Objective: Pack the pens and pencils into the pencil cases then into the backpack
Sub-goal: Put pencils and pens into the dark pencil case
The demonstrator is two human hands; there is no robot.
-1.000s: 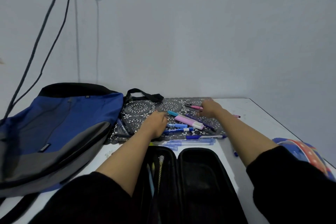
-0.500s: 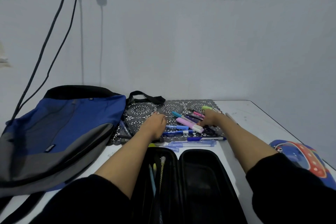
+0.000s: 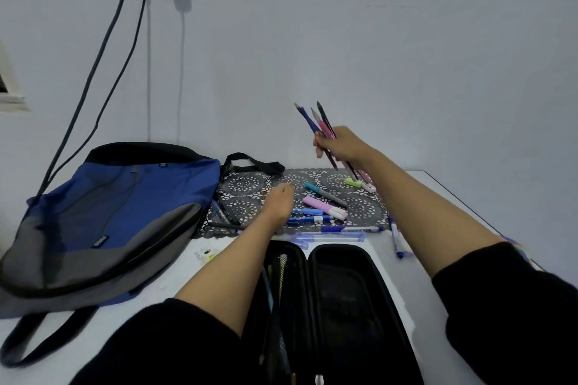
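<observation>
My right hand (image 3: pixel 342 145) is raised above the table and grips a bunch of pencils (image 3: pixel 316 122) that point up and to the left. My left hand (image 3: pixel 280 201) rests on the black lace mat (image 3: pixel 247 186) among loose pens; its fingers are hidden from me. A pink highlighter (image 3: pixel 323 212), a teal-capped marker (image 3: pixel 323 193), blue pens (image 3: pixel 308 216) and a green highlighter (image 3: pixel 355 182) lie on the mat. An open black pencil case (image 3: pixel 344 291) lies in front of me with a few pens in its left half. The blue and grey backpack (image 3: pixel 103 219) lies at the left.
The white table (image 3: pixel 453 197) ends at a dark edge on the right. A blue pen (image 3: pixel 395 237) and clear-blue pens (image 3: pixel 331 237) lie off the mat near the case. Black cables (image 3: pixel 103 56) hang down the wall to the left.
My right hand has lifted off the mat with a bunch of pencils in its grip. My left hand has stayed on the mat. The view has tilted up.
</observation>
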